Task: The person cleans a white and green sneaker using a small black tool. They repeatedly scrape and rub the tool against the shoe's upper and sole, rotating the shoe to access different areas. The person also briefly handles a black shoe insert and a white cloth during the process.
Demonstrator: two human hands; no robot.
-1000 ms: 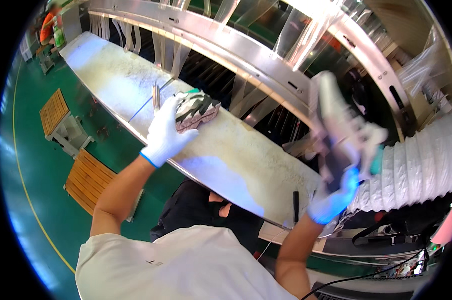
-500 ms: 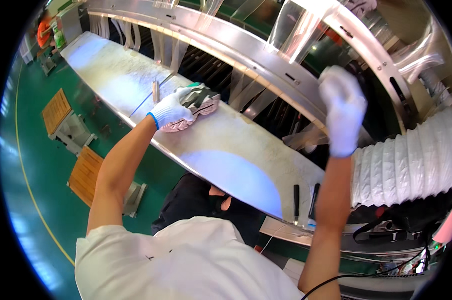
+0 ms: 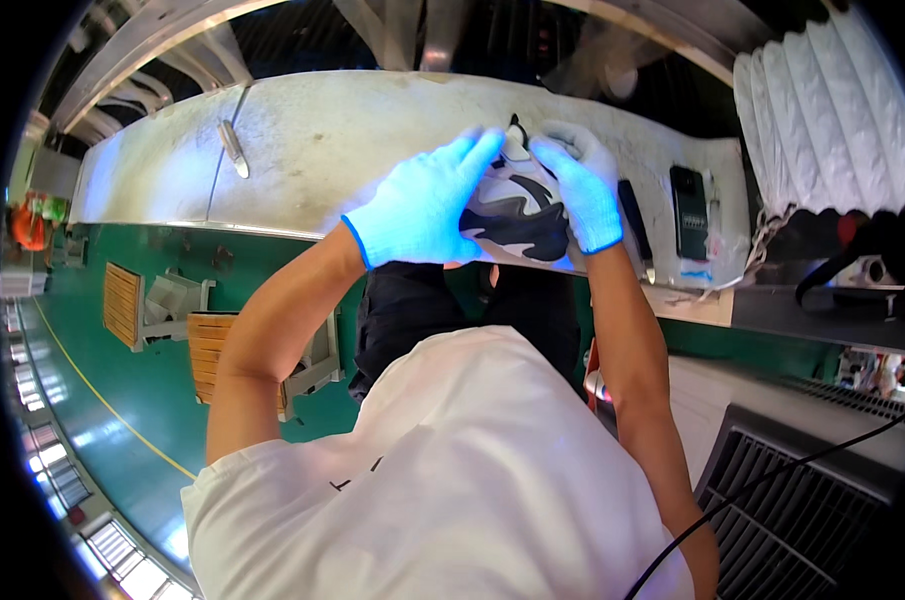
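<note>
Mid-frame, my left hand [image 3: 422, 203] spread, right hand [image 3: 584, 188] unclear in grip, I judge the shoe [image 3: 517, 212] light, pliable, best held by both sides.

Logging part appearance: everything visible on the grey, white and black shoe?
The grey, white and black shoe has wavy dark panels, smooth and synthetic-looking. It is at the near edge of the pale worktop, apparently touched on either side by the white-gloved left hand and white-gloved right hand. Partly hidden; toe direction unclear.
</note>
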